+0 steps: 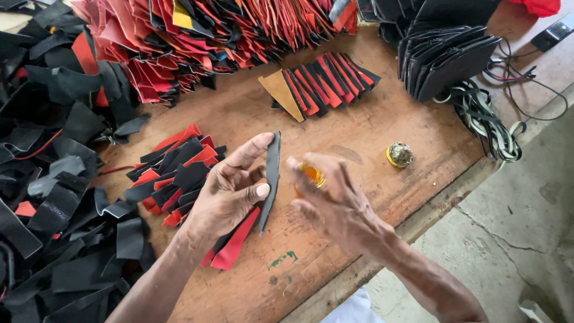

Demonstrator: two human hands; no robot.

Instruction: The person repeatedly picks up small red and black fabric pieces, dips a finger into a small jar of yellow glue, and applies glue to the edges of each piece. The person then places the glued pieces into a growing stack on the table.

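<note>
My left hand (230, 188) pinches a narrow black leather piece (272, 170) upright between thumb and fingers; a red piece (236, 245) hangs below the same hand. My right hand (335, 200) is closed around a small amber glue container (312, 174), held just right of the black piece's edge. Both hands hover over the wooden table (359, 137).
A small pile of red and black pieces (176, 173) lies left of my hands. A fanned row of pieces (323, 84) lies beyond, with big heaps at the top and left. A crusted yellow lid (399, 154) sits to the right. Black stacks (445, 57) and cords lie far right.
</note>
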